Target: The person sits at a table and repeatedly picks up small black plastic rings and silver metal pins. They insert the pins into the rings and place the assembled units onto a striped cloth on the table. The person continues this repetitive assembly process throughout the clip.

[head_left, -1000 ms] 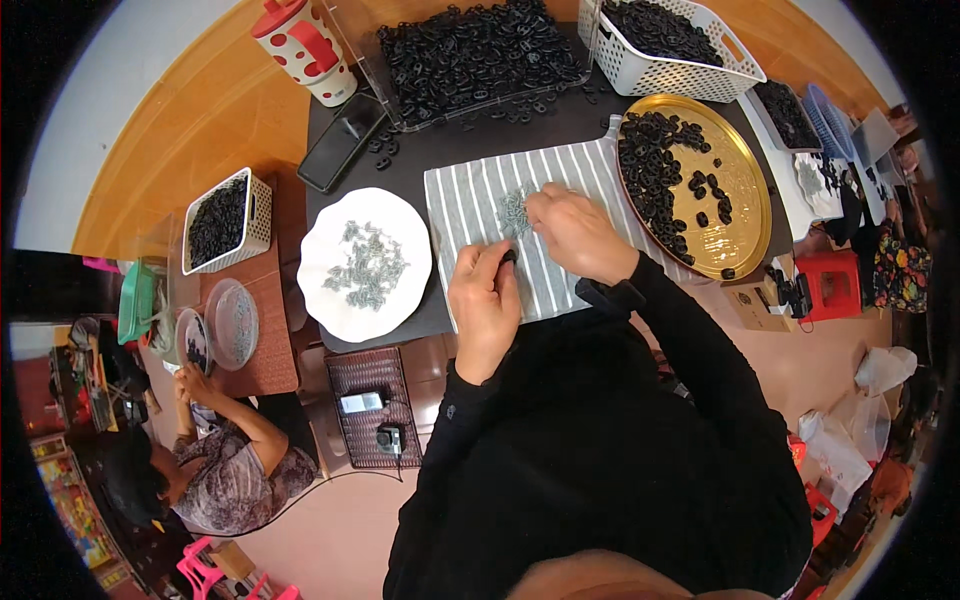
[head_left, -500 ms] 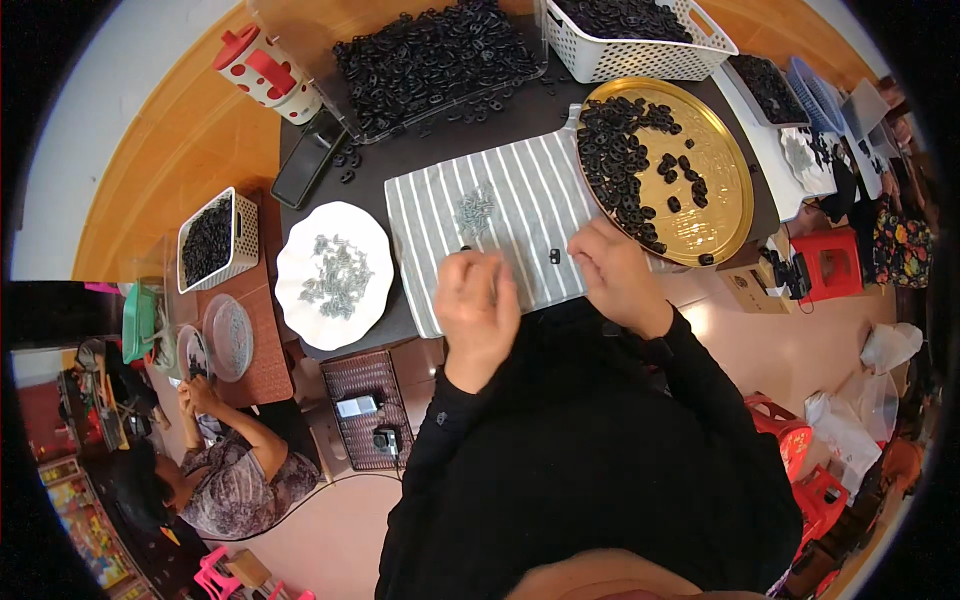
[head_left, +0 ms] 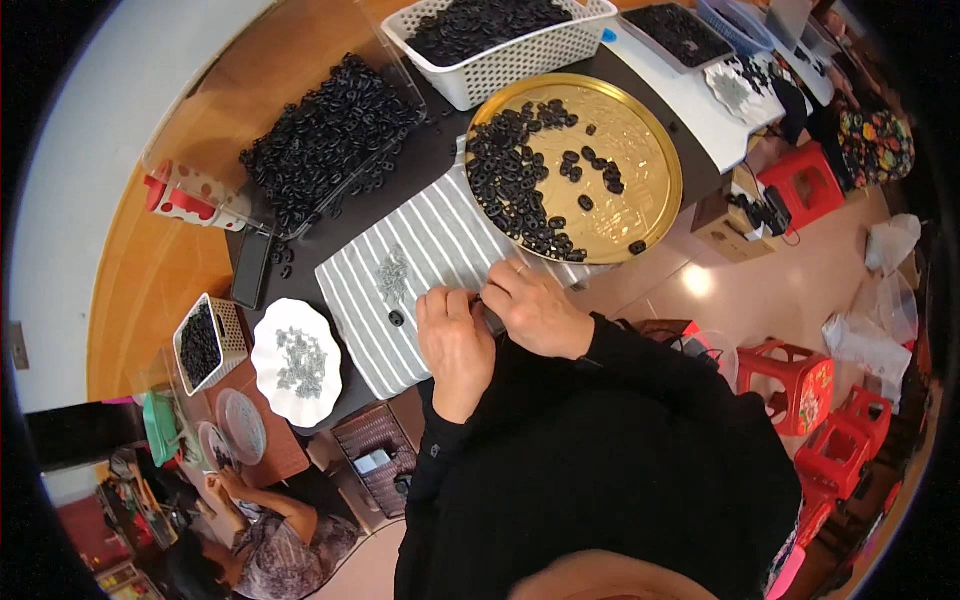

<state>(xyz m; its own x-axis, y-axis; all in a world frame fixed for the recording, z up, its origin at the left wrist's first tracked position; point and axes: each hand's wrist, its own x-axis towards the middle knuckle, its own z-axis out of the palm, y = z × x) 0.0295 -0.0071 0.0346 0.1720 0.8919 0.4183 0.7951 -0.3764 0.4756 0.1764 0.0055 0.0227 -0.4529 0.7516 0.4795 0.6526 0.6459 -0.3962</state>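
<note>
My left hand [head_left: 455, 338] and my right hand [head_left: 537, 310] meet over the near edge of a grey-and-white striped cloth [head_left: 350, 285]. Both are closed, with fingertips pinched together around a small black piece that is mostly hidden by the fingers. One black oval piece with holes [head_left: 396, 318] lies on the cloth, just left of my left hand. Beyond it is a small heap of thin silvery metal pieces [head_left: 392, 273]. A round gold tray [head_left: 640, 150] overlaps the cloth's right side, with many black oval pieces [head_left: 505, 180] gathered mostly along its left half.
A white scalloped plate [head_left: 268, 385] of metal pieces stands left of the cloth. Behind are a clear bin of black pieces [head_left: 325, 145], a white basket [head_left: 480, 80] and a phone [head_left: 252, 268]. Another person [head_left: 290, 540] works at lower left. Red stools [head_left: 790, 385] stand at right.
My view has turned, so the table appears rotated. My hands, apart before with a black piece on the cloth between them, have come together at the fingertips.
</note>
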